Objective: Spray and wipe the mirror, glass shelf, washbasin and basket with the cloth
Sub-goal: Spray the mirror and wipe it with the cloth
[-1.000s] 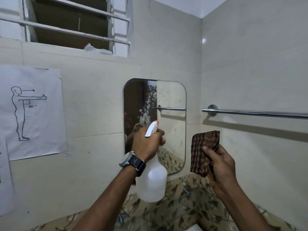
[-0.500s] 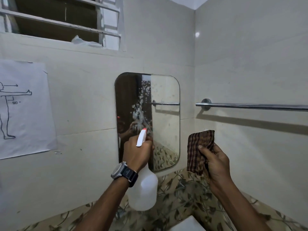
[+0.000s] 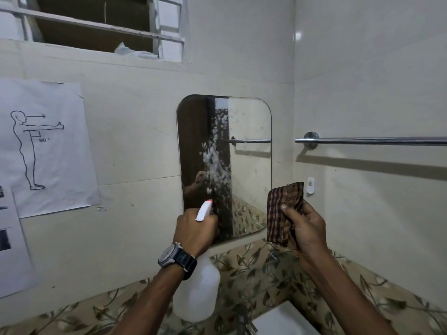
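A rounded wall mirror [image 3: 249, 165] hangs in the corner, with white foam droplets streaked down its middle. My left hand [image 3: 193, 232] grips a translucent white spray bottle [image 3: 198, 291] by its trigger head, the red-tipped nozzle just in front of the mirror's lower left. My right hand [image 3: 306, 228] holds a brown checked cloth [image 3: 281, 211] up beside the mirror's lower right corner, not touching the glass. A white corner of the washbasin [image 3: 283, 320] shows at the bottom edge. The glass shelf and basket are out of view.
A chrome towel rail [image 3: 372, 140] runs along the right wall above my right hand. A small white wall fitting [image 3: 310, 184] sits just behind the cloth. Paper posters [image 3: 46, 146] hang on the left wall. A louvred window [image 3: 96, 27] is above. Leaf-patterned tiles [image 3: 244, 269] band the walls below the mirror.
My left hand has lowered the spray bottle towards the mirror's bottom, leaving more foam streaked on the glass. My right hand with the cloth stays beside the mirror.
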